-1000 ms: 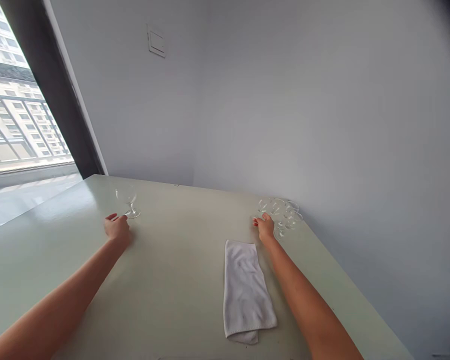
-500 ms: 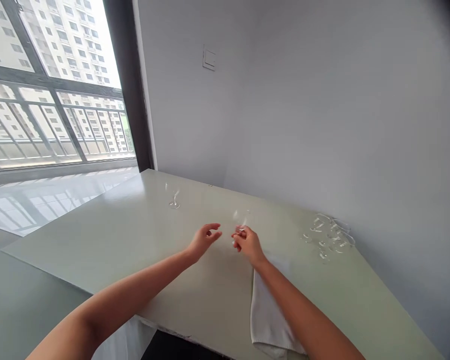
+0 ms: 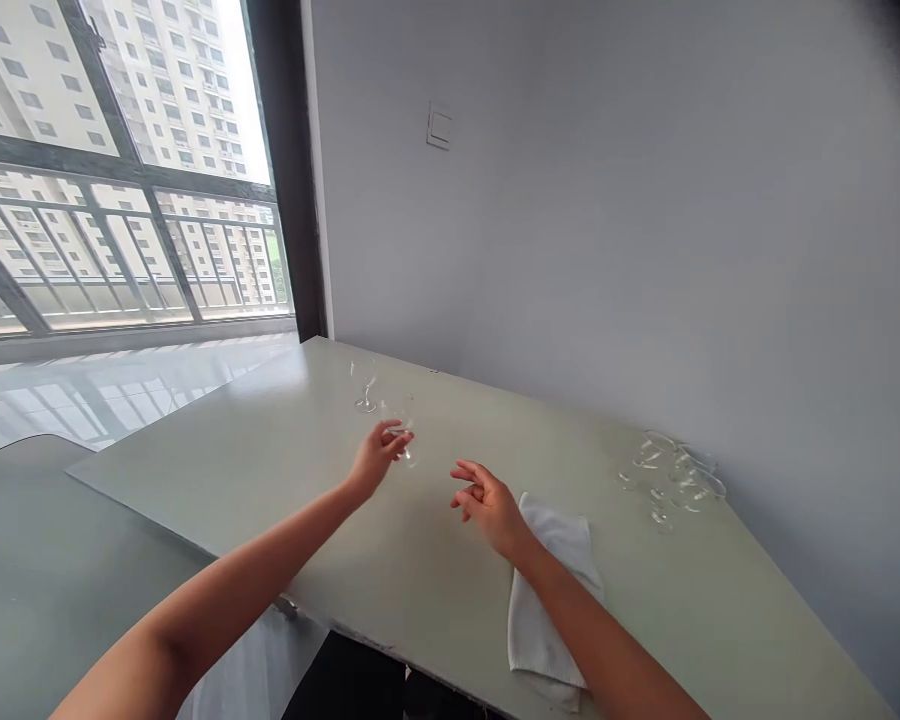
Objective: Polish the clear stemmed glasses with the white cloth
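Note:
My left hand (image 3: pixel 379 455) grips a clear stemmed glass (image 3: pixel 397 410) by its lower part, bowl upward, over the middle of the table. Just beyond it another clear stemmed glass (image 3: pixel 364 385) stands upright on the tabletop. My right hand (image 3: pixel 487 505) holds nothing; its fingers are apart and slightly curled, above the table to the right of the held glass. Beneath my right wrist and forearm lies a folded white cloth (image 3: pixel 559 535), partly hidden by the arm.
Several clear glasses (image 3: pixel 675 470) lie clustered at the table's right side near the wall. The pale table (image 3: pixel 420 580) meets a grey wall (image 3: pixel 645 250) at the back. A grey surface (image 3: pixel 67 560) adjoins on the left, with a large window (image 3: pixel 120 200) behind.
The stemmed glass has passed from my right hand to my left, which has carried it left toward the standing glass. My right hand has opened. The view has shifted slightly left.

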The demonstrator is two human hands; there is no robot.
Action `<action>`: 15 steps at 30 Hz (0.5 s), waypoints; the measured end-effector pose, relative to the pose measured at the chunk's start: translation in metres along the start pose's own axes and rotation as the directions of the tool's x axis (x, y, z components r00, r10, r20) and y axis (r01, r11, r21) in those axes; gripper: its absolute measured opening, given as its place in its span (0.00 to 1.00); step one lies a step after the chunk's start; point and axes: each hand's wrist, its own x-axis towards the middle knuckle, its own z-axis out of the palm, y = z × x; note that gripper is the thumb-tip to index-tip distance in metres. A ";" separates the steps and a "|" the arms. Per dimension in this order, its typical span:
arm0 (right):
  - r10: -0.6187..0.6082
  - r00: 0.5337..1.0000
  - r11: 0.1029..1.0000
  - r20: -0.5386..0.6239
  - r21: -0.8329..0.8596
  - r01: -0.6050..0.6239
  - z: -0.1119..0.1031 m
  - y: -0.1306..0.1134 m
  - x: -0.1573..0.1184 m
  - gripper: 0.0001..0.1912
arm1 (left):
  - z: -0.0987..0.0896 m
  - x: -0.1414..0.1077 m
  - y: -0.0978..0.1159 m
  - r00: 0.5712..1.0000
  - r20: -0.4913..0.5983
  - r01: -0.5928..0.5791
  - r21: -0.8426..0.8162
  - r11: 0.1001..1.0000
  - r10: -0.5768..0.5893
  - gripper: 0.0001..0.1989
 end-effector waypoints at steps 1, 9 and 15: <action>-0.001 0.999 1.000 -0.040 0.000 0.001 -0.010 -0.002 -0.006 0.21 | -0.015 0.013 -0.001 0.999 -0.041 -0.021 0.011 1.000 0.022 0.24; 0.057 0.932 0.998 -0.358 0.014 -0.056 -0.100 0.020 -0.065 0.15 | -0.092 0.073 -0.014 0.978 -0.209 0.023 0.121 0.992 0.003 0.25; 0.121 0.851 0.991 -0.512 0.016 -0.132 -0.147 0.046 -0.097 0.18 | -0.095 0.085 -0.023 0.977 -0.212 0.032 0.126 0.992 -0.004 0.24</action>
